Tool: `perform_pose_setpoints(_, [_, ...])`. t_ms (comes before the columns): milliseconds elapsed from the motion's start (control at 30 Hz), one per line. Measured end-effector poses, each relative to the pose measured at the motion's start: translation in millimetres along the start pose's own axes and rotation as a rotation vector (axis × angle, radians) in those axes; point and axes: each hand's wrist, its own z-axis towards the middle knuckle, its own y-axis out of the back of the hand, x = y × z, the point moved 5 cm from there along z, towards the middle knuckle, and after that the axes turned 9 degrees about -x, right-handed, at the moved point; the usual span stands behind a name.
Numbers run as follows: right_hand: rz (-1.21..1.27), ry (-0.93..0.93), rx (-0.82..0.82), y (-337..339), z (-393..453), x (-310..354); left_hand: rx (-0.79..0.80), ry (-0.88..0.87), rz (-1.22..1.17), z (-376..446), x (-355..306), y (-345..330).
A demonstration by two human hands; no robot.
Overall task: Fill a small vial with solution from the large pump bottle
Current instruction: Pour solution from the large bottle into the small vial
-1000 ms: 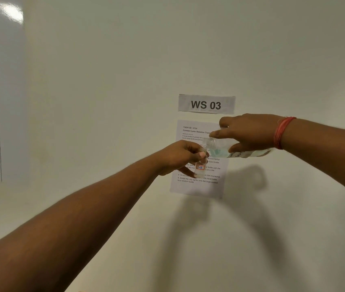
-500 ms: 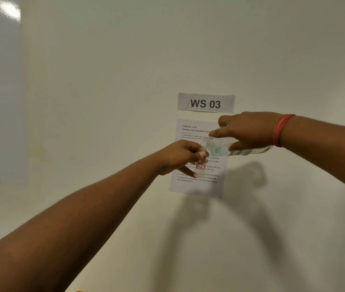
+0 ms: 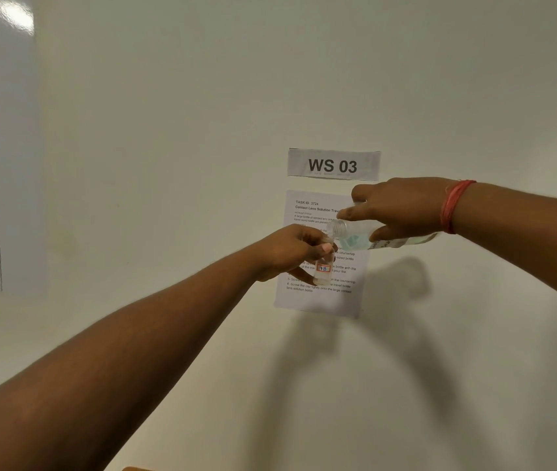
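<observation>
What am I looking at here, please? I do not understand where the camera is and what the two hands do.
No machine is here. The camera sits on a person's head and looks forward along both arms. The left hand holds a small vial upright. The right hand holds a large clear bottle tipped on its side, its open mouth at the vial's top, as for pouring. Behind them, a sign reading WS 03 and an instruction sheet are fixed to the white surface.
</observation>
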Motion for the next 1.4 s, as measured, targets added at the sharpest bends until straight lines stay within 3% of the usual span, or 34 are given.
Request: perform_pose_setpoints(1400, [-0.023,0.029,0.009,-5.3,1.6,-2.7,0.004,-0.005,0.008,-4.1,-0.9,-2.8])
